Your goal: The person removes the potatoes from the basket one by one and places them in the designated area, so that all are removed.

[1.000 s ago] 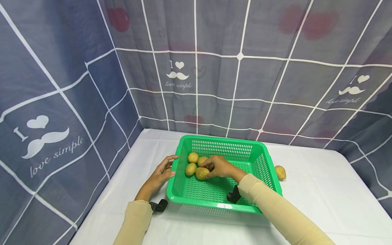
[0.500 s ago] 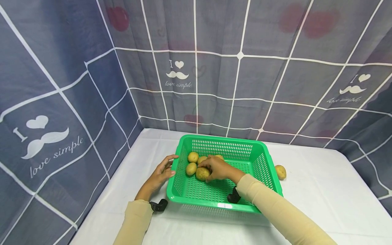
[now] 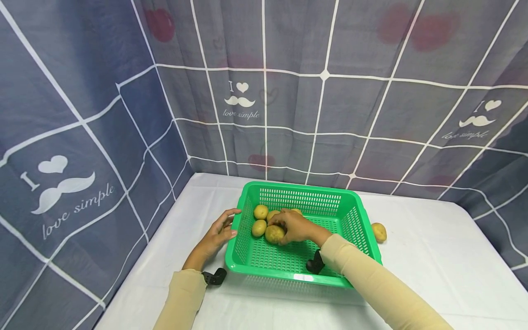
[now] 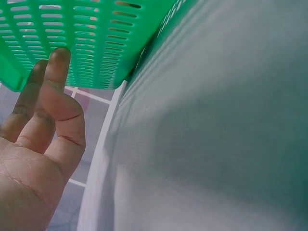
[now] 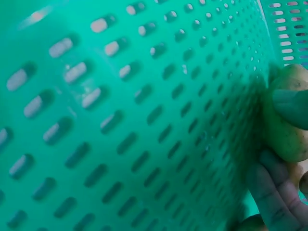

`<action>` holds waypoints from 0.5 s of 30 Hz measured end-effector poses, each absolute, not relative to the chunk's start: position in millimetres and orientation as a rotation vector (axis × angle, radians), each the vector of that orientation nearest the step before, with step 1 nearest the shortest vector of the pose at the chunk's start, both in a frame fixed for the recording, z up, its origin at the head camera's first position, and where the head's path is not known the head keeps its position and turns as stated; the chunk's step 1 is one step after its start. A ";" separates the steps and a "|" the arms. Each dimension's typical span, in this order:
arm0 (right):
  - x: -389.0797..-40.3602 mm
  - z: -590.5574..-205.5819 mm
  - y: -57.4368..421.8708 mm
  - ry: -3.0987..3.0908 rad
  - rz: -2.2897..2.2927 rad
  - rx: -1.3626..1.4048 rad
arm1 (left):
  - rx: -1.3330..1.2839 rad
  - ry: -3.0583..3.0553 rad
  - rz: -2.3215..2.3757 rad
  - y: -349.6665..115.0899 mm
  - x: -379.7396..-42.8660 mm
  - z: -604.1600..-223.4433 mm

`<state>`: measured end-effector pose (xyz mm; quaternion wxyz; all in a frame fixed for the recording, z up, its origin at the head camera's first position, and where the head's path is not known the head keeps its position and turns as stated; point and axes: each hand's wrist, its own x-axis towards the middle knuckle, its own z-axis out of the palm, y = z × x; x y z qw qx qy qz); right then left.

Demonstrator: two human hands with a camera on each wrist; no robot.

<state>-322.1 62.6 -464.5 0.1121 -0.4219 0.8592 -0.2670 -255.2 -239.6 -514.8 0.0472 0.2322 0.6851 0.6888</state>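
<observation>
A green perforated basket holds several potatoes at its left end. My right hand reaches down inside and grips the front potato, with the thumb on its near side and fingers over the other. In the right wrist view the thumb presses on that potato, close to the basket floor. Beside it lie a second potato and a third potato; others show partly behind the hand. My left hand rests at the basket's left rim, its fingers loosely bent against the outer wall.
One more potato lies on the white tablecloth, just right of the basket. A grey checked curtain hangs behind and along the left side. Black wrist cameras are strapped under both forearms.
My right fingers have drawn back slightly and settled on the front potato, which has shifted a little to the right. A potato behind the hand has come into sight. My left hand stays put.
</observation>
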 end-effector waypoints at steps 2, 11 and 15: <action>-321.5 -462.8 63.2 2.514 -0.787 -1.230 | 0.714 2.092 2.101 -239.6 -255.1 -515.2; -321.0 -455.3 64.9 2.499 -0.802 -1.178 | 0.690 2.114 2.088 -239.6 -254.6 -513.9; -320.4 -451.9 65.8 2.470 -0.831 -1.160 | 0.685 2.114 2.088 -239.3 -254.1 -513.5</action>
